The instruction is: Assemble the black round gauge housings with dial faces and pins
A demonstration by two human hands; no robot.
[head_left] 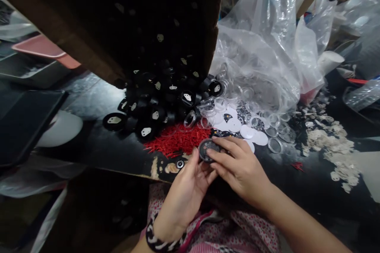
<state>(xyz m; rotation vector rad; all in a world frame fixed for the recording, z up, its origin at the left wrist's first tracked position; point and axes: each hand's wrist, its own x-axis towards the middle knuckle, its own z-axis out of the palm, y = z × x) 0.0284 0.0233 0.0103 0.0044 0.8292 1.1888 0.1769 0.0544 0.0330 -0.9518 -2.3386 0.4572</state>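
Between both hands is a small round black dial gauge, held above the table's front edge. My left hand grips it from below and the left, with the thumb along its rim. My right hand lies over its right side, fingertips pressed on the face. Just beyond are a heap of red pointers and a spread of white and black dial discs. Clear plastic rings lie to the right of these discs. A small metal-centred round part sits by the table edge, left of my hands.
A cardboard box tips black round cases onto the black table. Clear plastic bags stand at back right. Pale flat pieces are heaped on the right. A white bowl and pink tray are at left.
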